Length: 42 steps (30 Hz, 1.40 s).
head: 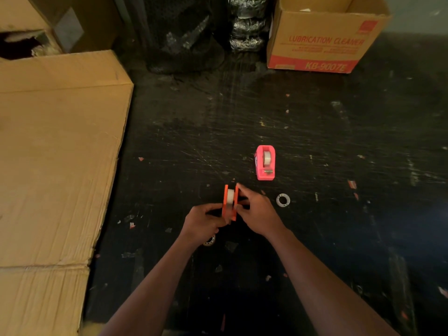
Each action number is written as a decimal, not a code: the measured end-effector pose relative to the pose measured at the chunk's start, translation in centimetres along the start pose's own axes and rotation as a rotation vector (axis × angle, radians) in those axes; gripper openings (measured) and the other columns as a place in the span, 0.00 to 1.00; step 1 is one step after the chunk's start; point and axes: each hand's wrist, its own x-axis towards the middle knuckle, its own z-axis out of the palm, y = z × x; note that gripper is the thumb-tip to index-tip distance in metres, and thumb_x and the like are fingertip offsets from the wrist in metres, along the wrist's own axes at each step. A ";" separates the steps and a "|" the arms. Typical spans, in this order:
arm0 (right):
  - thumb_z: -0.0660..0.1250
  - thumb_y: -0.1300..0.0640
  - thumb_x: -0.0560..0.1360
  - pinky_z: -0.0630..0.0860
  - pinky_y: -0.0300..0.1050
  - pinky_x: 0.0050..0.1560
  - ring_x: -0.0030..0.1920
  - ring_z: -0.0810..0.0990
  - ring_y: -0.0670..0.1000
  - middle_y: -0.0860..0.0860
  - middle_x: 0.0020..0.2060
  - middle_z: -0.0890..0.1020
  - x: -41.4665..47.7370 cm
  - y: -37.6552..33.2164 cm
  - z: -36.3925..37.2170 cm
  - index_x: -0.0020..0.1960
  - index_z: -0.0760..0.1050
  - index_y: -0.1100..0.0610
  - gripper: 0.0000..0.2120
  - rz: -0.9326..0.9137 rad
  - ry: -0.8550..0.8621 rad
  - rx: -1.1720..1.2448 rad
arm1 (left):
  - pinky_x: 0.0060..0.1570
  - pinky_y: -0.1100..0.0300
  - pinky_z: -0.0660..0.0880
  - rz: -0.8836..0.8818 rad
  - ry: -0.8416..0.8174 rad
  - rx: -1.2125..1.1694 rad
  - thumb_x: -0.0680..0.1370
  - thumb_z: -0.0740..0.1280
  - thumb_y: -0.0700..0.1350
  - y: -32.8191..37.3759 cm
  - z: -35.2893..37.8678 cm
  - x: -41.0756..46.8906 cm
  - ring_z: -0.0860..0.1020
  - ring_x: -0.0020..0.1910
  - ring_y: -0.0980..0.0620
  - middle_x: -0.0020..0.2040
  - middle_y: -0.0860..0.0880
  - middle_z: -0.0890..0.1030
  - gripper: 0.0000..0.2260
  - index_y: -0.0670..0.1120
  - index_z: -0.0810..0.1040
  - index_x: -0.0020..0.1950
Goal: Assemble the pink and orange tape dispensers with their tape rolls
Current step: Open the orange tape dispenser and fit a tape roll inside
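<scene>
The orange tape dispenser (229, 202) is held between both hands, with a pale tape roll (230, 196) seated between its two side walls. My left hand (203, 224) grips its near left side and my right hand (257, 212) presses its right wall. Farther back and to the right, the pink dispenser (265, 162) stands on the black table with a tape roll (267, 158) inside it. A white plastic ring (283, 200) lies flat right of my right hand. Another ring (209, 240) peeks out under my left wrist.
A large flattened cardboard sheet (55, 154) covers the table's left side. An open carton printed LUBRICATION CLEANER (322, 42) stands at the back right. Black wrapped bundles (189, 35) sit at the back centre. Small scraps dot the scratched black table (339, 141).
</scene>
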 end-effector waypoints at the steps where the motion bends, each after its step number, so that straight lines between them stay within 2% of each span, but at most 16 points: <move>1: 0.68 0.57 0.80 0.62 0.43 0.71 0.75 0.72 0.50 0.50 0.76 0.73 0.0 0.0 0.0 0.81 0.59 0.48 0.33 0.001 -0.002 -0.003 | 0.29 0.63 0.70 0.004 0.005 0.019 0.73 0.78 0.41 0.0 0.0 0.0 0.73 0.24 0.60 0.34 0.53 0.84 0.18 0.53 0.85 0.61; 3: 0.68 0.57 0.80 0.58 0.40 0.67 0.74 0.72 0.49 0.50 0.75 0.73 0.1 0.0 0.1 0.82 0.59 0.48 0.33 0.004 -0.004 -0.006 | 0.29 0.63 0.70 0.017 0.023 0.056 0.72 0.79 0.41 0.0 0.1 0.0 0.73 0.23 0.61 0.33 0.54 0.83 0.17 0.54 0.86 0.60; 8: 0.68 0.57 0.80 0.55 0.38 0.63 0.72 0.75 0.48 0.50 0.73 0.76 0.1 -0.1 0.0 0.81 0.60 0.48 0.33 0.015 -0.010 0.005 | 0.31 0.64 0.73 0.021 0.049 0.105 0.72 0.80 0.44 0.2 0.5 -0.3 0.78 0.29 0.59 0.44 0.50 0.87 0.18 0.56 0.83 0.60; 11: 0.68 0.58 0.80 0.57 0.37 0.64 0.71 0.76 0.47 0.49 0.72 0.77 0.0 -0.1 0.0 0.81 0.60 0.48 0.33 0.022 -0.012 0.027 | 0.35 0.63 0.78 0.000 0.050 0.143 0.71 0.81 0.43 0.2 0.8 0.0 0.83 0.33 0.56 0.43 0.50 0.88 0.20 0.54 0.82 0.61; 14: 0.69 0.58 0.80 0.56 0.37 0.64 0.69 0.77 0.47 0.49 0.70 0.79 0.0 0.1 0.0 0.81 0.61 0.47 0.32 0.014 -0.011 0.029 | 0.34 0.63 0.78 0.013 0.078 0.204 0.71 0.80 0.42 0.3 1.0 0.0 0.84 0.32 0.57 0.42 0.51 0.88 0.20 0.53 0.83 0.60; 16: 0.68 0.58 0.80 0.59 0.38 0.66 0.69 0.78 0.48 0.50 0.70 0.79 0.0 0.2 0.0 0.81 0.60 0.47 0.33 0.015 -0.016 0.039 | 0.39 0.60 0.81 0.018 0.069 0.289 0.70 0.80 0.42 0.4 1.0 0.2 0.85 0.37 0.56 0.43 0.51 0.88 0.21 0.53 0.82 0.61; 19: 0.68 0.58 0.81 0.69 0.45 0.71 0.70 0.77 0.49 0.50 0.70 0.79 0.0 0.3 0.1 0.81 0.59 0.46 0.33 0.007 -0.016 0.057 | 0.53 0.54 0.81 -0.034 0.040 0.423 0.69 0.81 0.41 0.5 0.4 1.1 0.85 0.51 0.54 0.51 0.50 0.87 0.31 0.52 0.77 0.70; 21: 0.68 0.58 0.81 0.70 0.47 0.71 0.71 0.76 0.48 0.50 0.71 0.78 0.0 0.2 0.0 0.81 0.59 0.46 0.33 0.005 -0.020 0.053 | 0.57 0.52 0.81 -0.036 0.042 0.462 0.70 0.79 0.39 0.8 -0.4 1.7 0.85 0.53 0.53 0.54 0.49 0.87 0.32 0.52 0.76 0.72; 25: 0.69 0.59 0.80 0.73 0.44 0.68 0.67 0.78 0.46 0.50 0.69 0.80 -0.1 0.3 0.0 0.81 0.61 0.48 0.32 -0.001 0.014 0.110 | 0.58 0.53 0.82 0.107 0.105 0.400 0.80 0.68 0.36 1.8 -1.3 2.2 0.83 0.55 0.53 0.59 0.47 0.85 0.21 0.49 0.76 0.72; 28: 0.70 0.62 0.79 0.77 0.45 0.65 0.58 0.81 0.44 0.52 0.62 0.83 -0.4 0.4 0.3 0.77 0.65 0.51 0.29 0.052 0.068 0.271 | 0.61 0.49 0.82 0.150 0.116 0.305 0.81 0.66 0.35 2.0 -0.9 2.6 0.83 0.55 0.53 0.59 0.49 0.85 0.23 0.50 0.75 0.74; 30: 0.71 0.63 0.79 0.78 0.49 0.65 0.59 0.82 0.46 0.52 0.61 0.84 -0.5 0.6 0.8 0.75 0.67 0.52 0.28 0.082 0.096 0.348 | 0.60 0.48 0.82 0.129 0.073 0.189 0.81 0.66 0.34 1.8 -0.6 2.9 0.84 0.53 0.53 0.54 0.50 0.85 0.23 0.50 0.75 0.74; 32: 0.70 0.62 0.79 0.78 0.48 0.65 0.60 0.83 0.46 0.50 0.60 0.85 -0.6 0.7 1.1 0.72 0.70 0.51 0.24 0.090 0.114 0.354 | 0.58 0.50 0.83 0.117 0.028 0.114 0.81 0.66 0.33 1.5 -0.3 2.9 0.86 0.51 0.53 0.51 0.50 0.87 0.22 0.51 0.76 0.73; 35: 0.68 0.62 0.80 0.78 0.42 0.60 0.54 0.81 0.38 0.41 0.51 0.83 -0.3 0.6 1.1 0.62 0.76 0.47 0.15 0.089 0.123 0.335 | 0.57 0.48 0.84 0.111 0.039 0.059 0.81 0.67 0.33 1.2 0.1 3.1 0.87 0.53 0.52 0.52 0.48 0.88 0.23 0.50 0.76 0.74; 37: 0.67 0.62 0.81 0.77 0.39 0.57 0.51 0.80 0.36 0.38 0.48 0.81 -0.1 0.3 0.8 0.58 0.75 0.43 0.14 0.077 0.125 0.309 | 0.57 0.50 0.84 0.122 0.061 0.029 0.81 0.67 0.32 1.4 0.4 3.1 0.87 0.53 0.52 0.53 0.48 0.87 0.23 0.50 0.76 0.74; 39: 0.67 0.62 0.81 0.78 0.41 0.57 0.54 0.81 0.39 0.40 0.49 0.82 0.4 0.4 0.6 0.60 0.76 0.44 0.15 0.062 0.145 0.316 | 0.54 0.54 0.85 0.149 0.084 0.008 0.81 0.67 0.32 2.1 0.7 3.0 0.86 0.52 0.53 0.53 0.49 0.87 0.22 0.50 0.78 0.72; 42: 0.66 0.62 0.81 0.75 0.34 0.53 0.55 0.81 0.42 0.45 0.55 0.84 1.3 0.1 0.0 0.65 0.78 0.50 0.15 0.049 0.182 0.297 | 0.48 0.59 0.85 0.158 0.104 -0.077 0.80 0.67 0.31 3.3 1.1 3.6 0.86 0.51 0.52 0.52 0.49 0.86 0.22 0.48 0.79 0.71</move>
